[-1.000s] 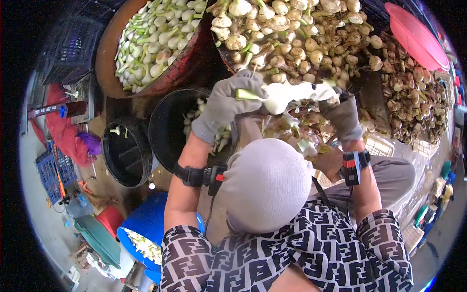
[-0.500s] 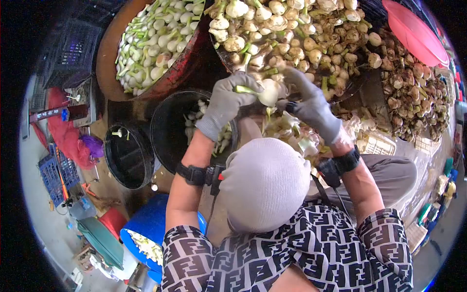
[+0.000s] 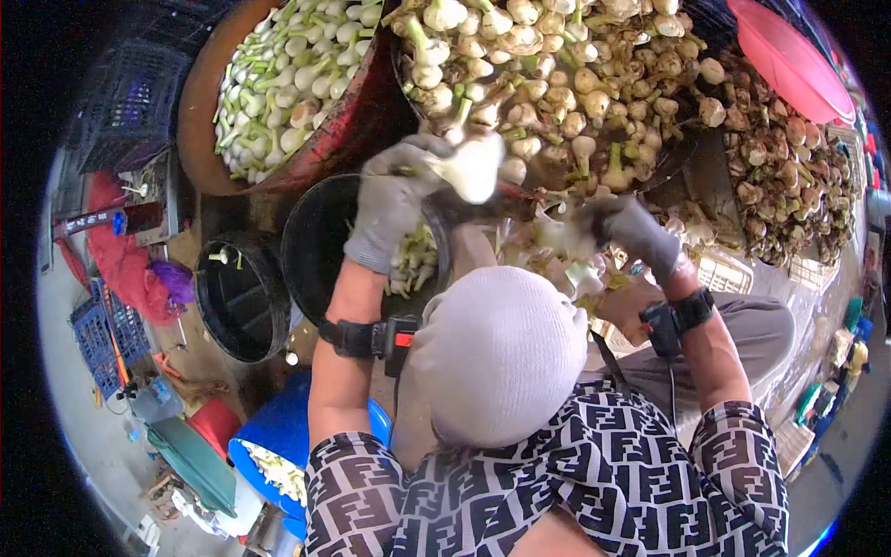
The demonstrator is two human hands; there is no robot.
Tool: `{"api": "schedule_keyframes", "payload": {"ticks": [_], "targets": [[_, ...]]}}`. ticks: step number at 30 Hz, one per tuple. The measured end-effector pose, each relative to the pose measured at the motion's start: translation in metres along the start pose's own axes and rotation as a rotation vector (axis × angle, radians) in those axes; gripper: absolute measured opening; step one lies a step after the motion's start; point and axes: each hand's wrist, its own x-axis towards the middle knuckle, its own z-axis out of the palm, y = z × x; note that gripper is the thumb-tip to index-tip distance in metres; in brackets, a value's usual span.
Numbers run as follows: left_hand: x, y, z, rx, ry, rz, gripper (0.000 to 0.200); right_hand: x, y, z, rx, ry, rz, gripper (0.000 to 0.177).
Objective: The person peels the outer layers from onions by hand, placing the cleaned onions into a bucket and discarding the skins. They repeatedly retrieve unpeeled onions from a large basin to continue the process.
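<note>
Bulb (image 3: 473,174), white and motion-blurred, is hanging beside the heaped bulbs (image 3: 561,97), its stem caught in the curled fingers of the gloved left hand (image 3: 394,181) over a black tub (image 3: 311,223). The right hand (image 3: 633,230) is curling, blurred, near loose peels (image 3: 580,278); whether it is holding anything, I cannot tell.

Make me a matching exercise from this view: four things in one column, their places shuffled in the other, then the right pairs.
Things:
1. white bulb
2. right hand
3. blue barrel
4. pink basin

Places:
A. at the picture's upper right
B. held in the left hand
C. at the picture's lower left
D. close to the loose peelings

Pairs: 1-B, 2-D, 3-C, 4-A
</note>
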Motion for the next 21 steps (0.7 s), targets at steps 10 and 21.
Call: {"api": "schedule_keyframes", "payload": {"ticks": [10,21], "targets": [[0.026,0.02,-0.07,-0.773,0.484,0.038,0.025,0.097,-0.034,0.015,-0.327,0.059,-0.323,0.027],[-0.009,-0.015,-0.03,-0.559,0.434,-0.331,0.031,0.175,-0.039,0.044,-1.052,-0.297,-0.349,0.024]]}}
